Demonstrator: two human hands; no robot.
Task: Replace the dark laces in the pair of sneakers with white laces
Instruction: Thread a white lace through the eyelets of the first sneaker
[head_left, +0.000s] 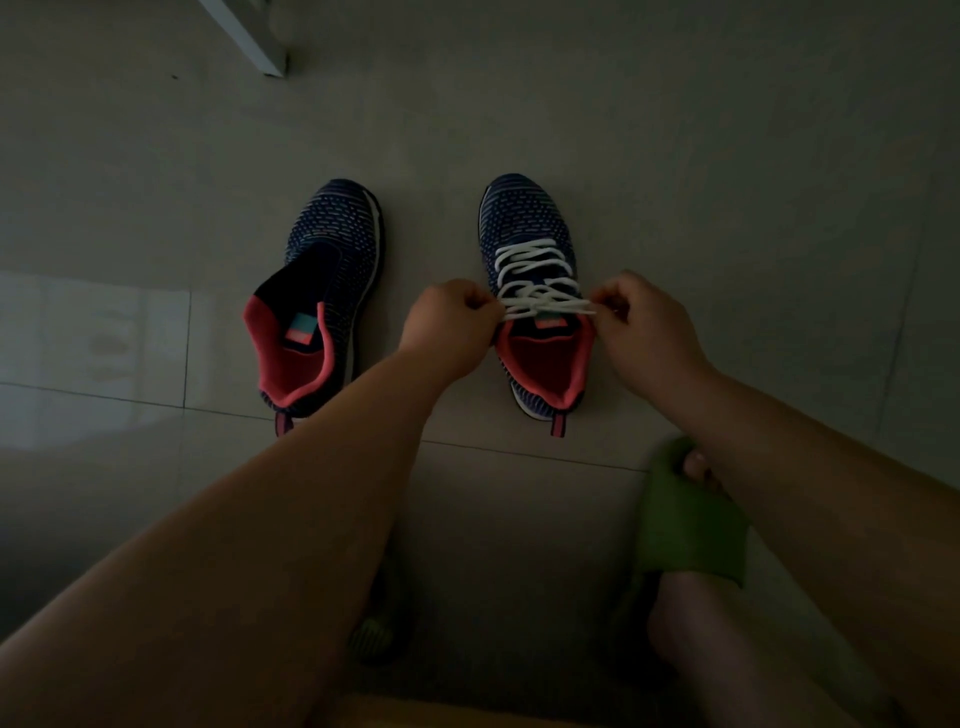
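Observation:
Two dark blue knit sneakers with pink linings stand side by side on the tiled floor, toes pointing away. The left sneaker (332, 280) shows no lace. The right sneaker (530, 249) carries a white lace (535, 270) crossed up its front. My left hand (449, 322) pinches the lace at the shoe's left side near the top eyelets. My right hand (644, 322) pinches the lace on the right side. The lace runs taut between both hands across the tongue. No dark lace is visible.
A green slipper (691, 519) on a foot sits near the lower right. Another slipper (371, 634) shows dimly under my left forearm. A white furniture leg (254, 39) stands at the top left. The room is dim.

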